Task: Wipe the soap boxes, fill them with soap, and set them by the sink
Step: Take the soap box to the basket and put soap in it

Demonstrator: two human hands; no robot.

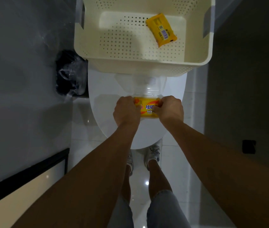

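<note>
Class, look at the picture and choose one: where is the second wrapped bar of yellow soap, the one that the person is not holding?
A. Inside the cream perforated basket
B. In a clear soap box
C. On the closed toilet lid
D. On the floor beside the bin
A: the second wrapped soap bar lies on the bottom of the cream perforated basket, barcode side up, while both hands grip the other bar over the toilet lid.
</note>
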